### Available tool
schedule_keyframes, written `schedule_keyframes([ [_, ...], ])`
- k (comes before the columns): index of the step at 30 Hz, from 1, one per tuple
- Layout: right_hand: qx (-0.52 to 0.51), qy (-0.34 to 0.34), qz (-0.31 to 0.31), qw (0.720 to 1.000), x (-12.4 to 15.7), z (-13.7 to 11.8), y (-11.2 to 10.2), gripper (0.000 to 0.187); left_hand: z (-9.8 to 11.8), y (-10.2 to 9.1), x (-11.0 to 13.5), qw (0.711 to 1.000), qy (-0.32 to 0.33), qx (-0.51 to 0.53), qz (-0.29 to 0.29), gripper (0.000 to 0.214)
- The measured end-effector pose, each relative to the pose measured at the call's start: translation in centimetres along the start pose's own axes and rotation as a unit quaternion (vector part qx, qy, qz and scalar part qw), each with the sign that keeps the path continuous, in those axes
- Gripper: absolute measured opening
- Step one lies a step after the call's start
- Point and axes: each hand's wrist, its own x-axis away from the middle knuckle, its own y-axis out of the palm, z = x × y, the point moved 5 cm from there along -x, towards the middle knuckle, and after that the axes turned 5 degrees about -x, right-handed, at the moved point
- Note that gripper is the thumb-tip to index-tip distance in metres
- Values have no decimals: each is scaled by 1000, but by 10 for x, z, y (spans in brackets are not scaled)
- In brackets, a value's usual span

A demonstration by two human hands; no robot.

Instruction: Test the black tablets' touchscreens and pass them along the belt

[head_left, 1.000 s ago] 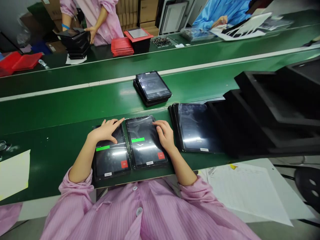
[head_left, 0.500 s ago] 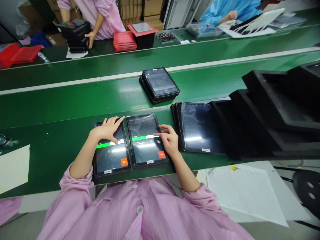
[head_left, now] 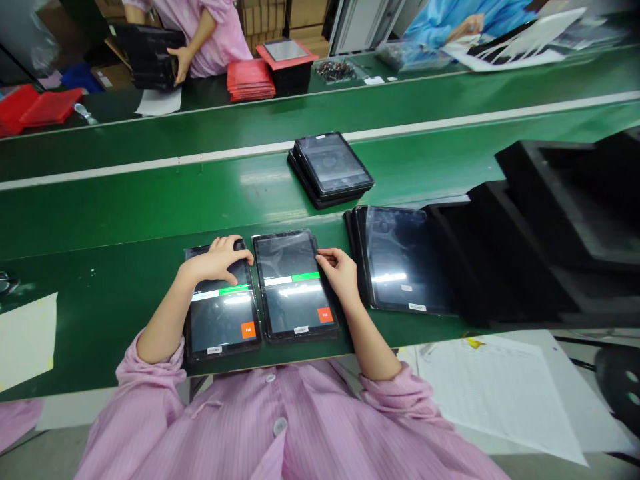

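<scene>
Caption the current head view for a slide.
Left hand over the left tablet, right hand by the right edge of the right tablet, both showing orange Fail boxes.

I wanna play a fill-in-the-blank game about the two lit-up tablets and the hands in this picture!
1. The orange square on the right tablet bears the word ____.
2. On that tablet, the bar is white on its left half and ____ on its right half.
3. The left tablet is partly covered by a hand, the person's ____ one.
4. The right hand is at the right tablet's ____ edge.

Missing words: Fail; green; left; right.
</scene>
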Motion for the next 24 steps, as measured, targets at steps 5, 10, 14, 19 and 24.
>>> schedule_keyframes([
  [5, 5, 0, 5, 1000, 2, -3, -1, 27, 1, -1, -3, 1000, 6, -9, 3, 51],
  [10, 15, -8, 1, 1000, 1, 0, 0, 27, -2, -1, -7, 1000, 2, -6, 17, 57],
  [14, 42, -43, -3, 998, 0, 0, 2, 30, -5, -2, -7, 999, -8, 8, 35, 65],
  [19, 53, -46, -23, 997, -3, 1, 3, 32, -5, -2, -8, 1000, -10, 8, 24, 60],
  [24, 53, -44, -21, 997, -5, 1, 2, 33, -6, -3, -8, 1000, 4, 7, 22, 56],
])
